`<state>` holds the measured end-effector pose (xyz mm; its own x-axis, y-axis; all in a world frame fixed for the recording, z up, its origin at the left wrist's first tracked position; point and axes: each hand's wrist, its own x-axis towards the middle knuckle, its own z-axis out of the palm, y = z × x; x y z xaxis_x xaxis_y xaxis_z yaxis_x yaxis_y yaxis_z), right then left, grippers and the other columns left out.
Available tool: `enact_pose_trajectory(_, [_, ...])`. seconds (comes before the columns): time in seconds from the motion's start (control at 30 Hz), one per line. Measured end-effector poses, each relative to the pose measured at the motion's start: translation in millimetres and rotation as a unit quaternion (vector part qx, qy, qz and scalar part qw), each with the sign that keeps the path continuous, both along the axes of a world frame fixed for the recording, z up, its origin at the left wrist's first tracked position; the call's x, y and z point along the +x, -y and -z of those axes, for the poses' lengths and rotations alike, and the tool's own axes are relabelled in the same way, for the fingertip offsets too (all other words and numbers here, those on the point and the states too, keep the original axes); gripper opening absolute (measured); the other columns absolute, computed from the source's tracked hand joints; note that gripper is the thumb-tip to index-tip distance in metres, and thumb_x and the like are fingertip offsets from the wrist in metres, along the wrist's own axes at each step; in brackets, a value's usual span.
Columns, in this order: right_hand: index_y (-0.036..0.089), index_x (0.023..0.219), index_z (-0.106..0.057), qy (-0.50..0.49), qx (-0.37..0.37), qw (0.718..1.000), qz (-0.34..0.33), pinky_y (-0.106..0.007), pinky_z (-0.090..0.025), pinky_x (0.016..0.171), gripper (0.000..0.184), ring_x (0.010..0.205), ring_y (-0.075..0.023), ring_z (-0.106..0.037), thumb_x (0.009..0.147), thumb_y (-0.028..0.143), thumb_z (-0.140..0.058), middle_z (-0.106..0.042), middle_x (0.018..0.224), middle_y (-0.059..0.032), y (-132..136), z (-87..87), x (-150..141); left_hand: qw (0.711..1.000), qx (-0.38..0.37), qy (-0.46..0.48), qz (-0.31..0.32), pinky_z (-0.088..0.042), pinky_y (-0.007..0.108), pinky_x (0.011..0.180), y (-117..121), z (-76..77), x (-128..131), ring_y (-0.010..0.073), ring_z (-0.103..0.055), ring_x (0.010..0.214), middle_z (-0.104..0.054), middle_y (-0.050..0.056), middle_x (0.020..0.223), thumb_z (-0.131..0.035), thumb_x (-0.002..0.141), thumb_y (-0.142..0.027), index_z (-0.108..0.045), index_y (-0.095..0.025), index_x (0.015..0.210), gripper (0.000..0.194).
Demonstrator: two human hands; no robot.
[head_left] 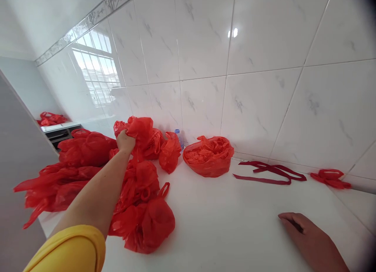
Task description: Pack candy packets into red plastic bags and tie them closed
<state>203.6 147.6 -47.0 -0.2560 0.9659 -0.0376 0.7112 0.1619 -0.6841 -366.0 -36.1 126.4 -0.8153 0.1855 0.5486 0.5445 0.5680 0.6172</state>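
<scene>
Stretched out over the left side of the white tabletop (217,225), my left hand (125,141) is closed on a red plastic bag (140,130), lifted above a pile of other red bags. Below my forearm lie more red plastic bags (149,221), some of them bulging and knotted. My right hand (305,234) hovers over or rests on the table at the lower right; its fingers are curled, thumb near the fingertips, and nothing shows in them. A round, open red bag (208,156) stuffed with crumpled red plastic sits against the wall between my hands.
A dark red ribbon (273,172) lies along the wall, with a small red bundle (330,178) at its right. Behind the bags stands a bottle with a blue cap (177,131). White tiles (202,103) edge the table. More red bags (51,118) rest on a far-left surface.
</scene>
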Motion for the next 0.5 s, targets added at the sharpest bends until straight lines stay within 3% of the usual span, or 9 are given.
enact_pose_trajectory(0.1, [0.031, 0.095, -0.060, 0.003, -0.006, 1.000, -0.002, -0.036, -0.045, 0.083, 0.035, 0.098, -0.0238, -0.058, 0.075, 0.055, -0.044, -0.062, 0.111, 0.0021, -1, 1.4, 0, 0.995, 0.034, -0.088, -0.044, -0.043, 0.035, 0.078, 5, -12.3, 15, 0.0254, -0.056, 0.096, -0.059, 0.008, 0.102, -0.049, 0.085, -0.032, -0.046, -0.012, 0.118, 0.039])
enact_pose_trajectory(0.2, [0.031, 0.095, -0.060, 0.007, -0.008, 1.000, -0.004, -0.036, -0.045, 0.082, 0.034, 0.098, -0.0239, -0.058, 0.076, 0.055, -0.043, -0.062, 0.111, 0.0019, -1, 1.6, 0, 0.988, 0.007, -0.152, -0.017, -0.040, 0.038, 0.085, 7, -22.4, 38, 0.0269, -0.049, 0.105, -0.057, 0.009, 0.106, -0.048, 0.085, -0.024, -0.041, -0.012, 0.125, 0.043])
enact_pose_trajectory(0.3, [0.032, 0.094, -0.060, 0.013, -0.007, 1.000, -0.005, -0.036, -0.044, 0.083, 0.033, 0.098, -0.0234, -0.058, 0.076, 0.054, -0.043, -0.062, 0.111, 0.0026, -1, 0.6, 0, 0.981, -0.072, -0.159, 0.081, -0.035, 0.037, 0.094, -2, -24.2, 62, 0.0248, -0.043, 0.113, -0.054, 0.009, 0.116, -0.045, 0.083, -0.014, -0.039, -0.011, 0.127, 0.045])
enact_pose_trajectory(0.37, [0.032, 0.094, -0.060, 0.016, -0.006, 1.000, -0.006, -0.035, -0.044, 0.083, 0.033, 0.099, -0.0231, -0.058, 0.076, 0.054, -0.044, -0.062, 0.112, 0.0031, -1, 0.8, 0, 0.967, -0.144, -0.131, 0.161, -0.037, 0.033, 0.092, -13, -18.6, 77, 0.0219, -0.048, 0.108, -0.055, 0.008, 0.117, -0.047, 0.081, -0.013, -0.045, -0.012, 0.123, 0.042])
enact_pose_trajectory(0.43, [0.032, 0.095, -0.060, 0.017, -0.004, 1.000, -0.009, -0.035, -0.044, 0.083, 0.032, 0.099, -0.0229, -0.058, 0.076, 0.054, -0.044, -0.062, 0.112, 0.0031, -3, 2.4, 1, 0.945, -0.222, -0.082, 0.227, -0.042, 0.029, 0.085, -28, -7.2, 89, 0.0207, -0.055, 0.099, -0.060, 0.008, 0.110, -0.059, 0.073, -0.016, -0.054, -0.013, 0.112, 0.039])
enact_pose_trajectory(0.5, [0.032, 0.095, -0.060, 0.017, -0.002, 1.000, -0.013, -0.035, -0.044, 0.084, 0.033, 0.100, -0.0231, -0.057, 0.076, 0.054, -0.043, -0.062, 0.112, 0.0029, -5, 5.0, 2, 0.915, -0.298, -0.017, 0.270, -0.046, 0.027, 0.077, -43, 8.7, 99, 0.0221, -0.059, 0.093, -0.061, 0.009, 0.110, -0.075, 0.056, -0.019, -0.057, -0.013, 0.108, 0.055])
